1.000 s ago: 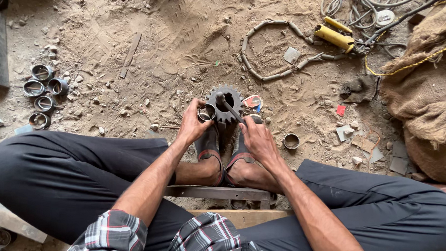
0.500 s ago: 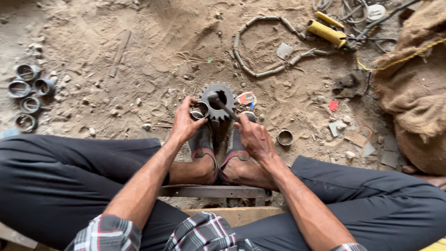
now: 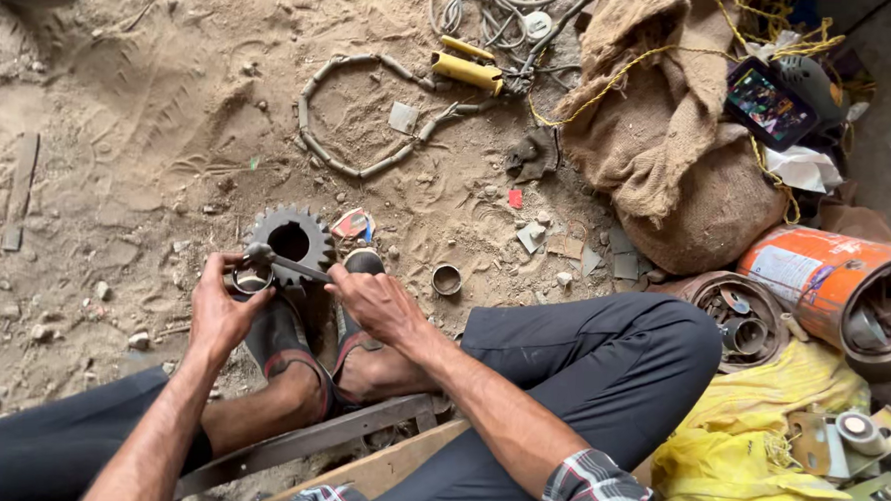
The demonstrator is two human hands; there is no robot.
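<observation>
A dark toothed gear [image 3: 291, 239] stands upright on the sandy ground, propped between my two sandalled feet [image 3: 296, 349]. My left hand [image 3: 221, 309] holds a small metal ring [image 3: 251, 279] against the gear's lower left side. My right hand [image 3: 378, 303] grips a thin metal rod tool [image 3: 287, 263] whose round end lies across the gear's front near the ring. Both hands sit just below the gear's centre hole.
A loose metal ring [image 3: 446, 279] lies right of my feet. A burlap sack [image 3: 676, 140], a phone [image 3: 767, 102], an orange canister [image 3: 835, 283], a round metal part [image 3: 743, 319] and yellow cloth [image 3: 758, 435] crowd the right. A yellow tool [image 3: 466, 69] and cables lie beyond.
The view has swung right, so the rings at the left left the frame and the canister and sack came in. My right hand now holds the rod across the gear.
</observation>
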